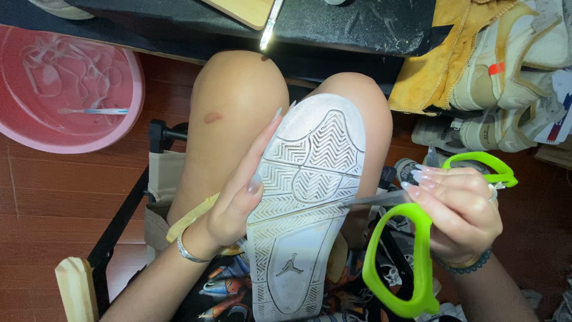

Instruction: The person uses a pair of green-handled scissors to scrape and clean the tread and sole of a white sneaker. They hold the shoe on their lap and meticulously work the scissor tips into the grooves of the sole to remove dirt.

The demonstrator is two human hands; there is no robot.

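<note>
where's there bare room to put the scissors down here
Bare red-brown wooden floor lies between the pink plastic basin and the black chair frame. The right side is crowded with worn pale sneakers and a yellow cloth. The lap is taken by the white shoe sole.

We wear a silver bangle on our left wrist (189,253), dark beads on the right (471,266) (plus a ring (493,193)), long pale nails
</note>
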